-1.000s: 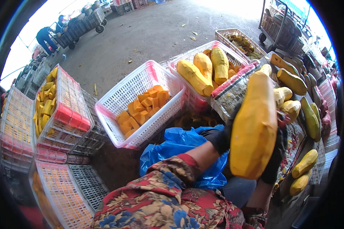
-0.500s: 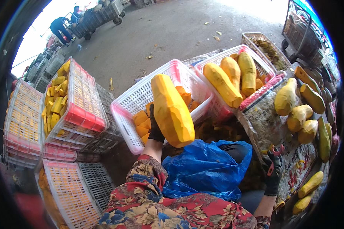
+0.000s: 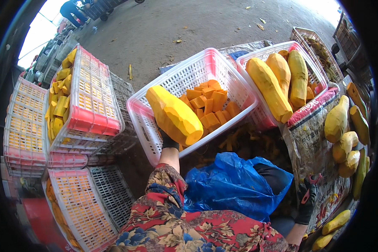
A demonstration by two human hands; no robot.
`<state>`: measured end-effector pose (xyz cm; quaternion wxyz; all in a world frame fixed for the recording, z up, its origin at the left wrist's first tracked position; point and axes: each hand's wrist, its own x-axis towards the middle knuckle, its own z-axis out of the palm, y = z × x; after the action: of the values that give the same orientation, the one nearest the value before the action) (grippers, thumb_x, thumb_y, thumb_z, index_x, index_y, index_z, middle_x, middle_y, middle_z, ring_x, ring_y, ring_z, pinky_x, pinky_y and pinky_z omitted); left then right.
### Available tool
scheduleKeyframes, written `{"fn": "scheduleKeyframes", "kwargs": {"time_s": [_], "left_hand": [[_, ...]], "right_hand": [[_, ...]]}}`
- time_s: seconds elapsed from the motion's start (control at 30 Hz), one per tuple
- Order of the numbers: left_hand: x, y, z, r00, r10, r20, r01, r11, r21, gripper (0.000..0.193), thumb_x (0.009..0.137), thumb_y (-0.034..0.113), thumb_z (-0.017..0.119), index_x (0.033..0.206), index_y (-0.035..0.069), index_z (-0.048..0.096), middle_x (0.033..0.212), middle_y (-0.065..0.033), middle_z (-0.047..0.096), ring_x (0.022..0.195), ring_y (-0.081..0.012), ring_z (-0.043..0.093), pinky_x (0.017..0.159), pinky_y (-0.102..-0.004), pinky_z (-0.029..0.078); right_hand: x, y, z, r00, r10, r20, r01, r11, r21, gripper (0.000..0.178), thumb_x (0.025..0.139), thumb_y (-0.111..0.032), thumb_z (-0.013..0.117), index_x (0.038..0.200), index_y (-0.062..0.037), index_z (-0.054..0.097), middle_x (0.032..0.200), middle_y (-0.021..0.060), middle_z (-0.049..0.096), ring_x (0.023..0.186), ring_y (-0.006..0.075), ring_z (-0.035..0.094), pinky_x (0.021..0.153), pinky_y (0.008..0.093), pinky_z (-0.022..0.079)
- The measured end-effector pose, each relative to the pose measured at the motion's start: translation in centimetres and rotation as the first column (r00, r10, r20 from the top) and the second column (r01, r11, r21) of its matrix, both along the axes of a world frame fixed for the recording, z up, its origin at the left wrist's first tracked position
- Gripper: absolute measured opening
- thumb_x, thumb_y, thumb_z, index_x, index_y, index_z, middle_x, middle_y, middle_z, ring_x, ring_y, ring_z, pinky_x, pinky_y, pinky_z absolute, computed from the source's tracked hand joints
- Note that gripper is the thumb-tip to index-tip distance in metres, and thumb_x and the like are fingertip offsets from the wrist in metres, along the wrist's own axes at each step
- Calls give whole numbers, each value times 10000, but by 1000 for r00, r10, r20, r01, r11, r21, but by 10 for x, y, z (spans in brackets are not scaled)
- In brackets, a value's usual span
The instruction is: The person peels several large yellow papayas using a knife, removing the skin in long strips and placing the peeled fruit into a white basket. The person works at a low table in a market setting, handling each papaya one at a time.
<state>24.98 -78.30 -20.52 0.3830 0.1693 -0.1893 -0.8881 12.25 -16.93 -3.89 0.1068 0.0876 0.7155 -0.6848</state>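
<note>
My left hand (image 3: 168,140), in a dark glove, is closed on the underside of a long peeled yellow squash (image 3: 175,116). The squash is held tilted over the left part of a white and pink plastic crate (image 3: 222,63); most of my fingers are hidden beneath it. Orange squash chunks (image 3: 212,103) lie in that crate. Down at the right, my gloved right hand (image 3: 304,206) is closed around a peeler (image 3: 314,179) with a pinkish-red handle, beside a sack-covered surface (image 3: 303,145). A blue plastic bag (image 3: 235,185) covers my lap.
A second crate (image 3: 262,115) holds several peeled squashes (image 3: 298,77). More squashes (image 3: 337,119) lie on the sacking at right. Stacked crates (image 3: 94,90) with yellow pieces stand at left. Peelings (image 3: 239,138) litter the ground before me. A person (image 3: 71,12) bends by a cart far off.
My left hand has moved the squash left and lower over the crate, uncovering more chunks. My right hand still holds the peeler. The view has shifted, tilting further down.
</note>
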Motion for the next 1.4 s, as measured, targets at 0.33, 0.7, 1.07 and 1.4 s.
{"fn": "scheduleKeyframes", "kwargs": {"time_s": [0.33, 0.7, 1.07, 1.4], "left_hand": [[-17, -2, -12, 960, 263, 99, -278, 941, 193, 550, 989, 470, 412, 1429, 144, 365, 1391, -104, 489, 1269, -288, 488, 1061, -493, 405], [-56, 9, -17, 904, 217, 368, -390, 770, 505, 546, 954, 483, 472, 1374, 135, 444, 1332, -116, 533, 1230, -300, 518, 1034, -523, 425], [-78, 114, 85, 936, -350, 43, 322, 898, 298, 450, 1002, 363, 469, 1333, 65, 528, 1280, -128, 608, 1174, -268, 588, 1013, -426, 465], [-59, 193, 96, 611, -777, 154, 754, 630, 185, 497, 1016, 374, 474, 1361, 17, 509, 1310, -160, 591, 1204, -275, 575, 1036, -401, 459]], "right_hand": [[-3, -38, 8, 999, -21, -39, 24, 997, 77, 343, 981, -223, 518, 1187, 31, 616, 1082, 111, 662, 874, 180, 667, 705, 291, 557], [-9, -23, -1, 804, 455, -384, -5, 650, 760, 231, 892, -95, 576, 1075, 8, 673, 881, 143, 687, 770, 274, 653, 697, 372, 496], [2, 2, -27, 694, 612, -380, 108, 433, 895, 286, 846, -91, 634, 1122, -30, 677, 974, 157, 685, 851, 320, 634, 768, 392, 486], [8, 12, -41, 852, 403, -333, -15, 656, 754, 294, 898, -167, 607, 1151, -22, 648, 991, 121, 668, 901, 249, 616, 797, 331, 475]]}}
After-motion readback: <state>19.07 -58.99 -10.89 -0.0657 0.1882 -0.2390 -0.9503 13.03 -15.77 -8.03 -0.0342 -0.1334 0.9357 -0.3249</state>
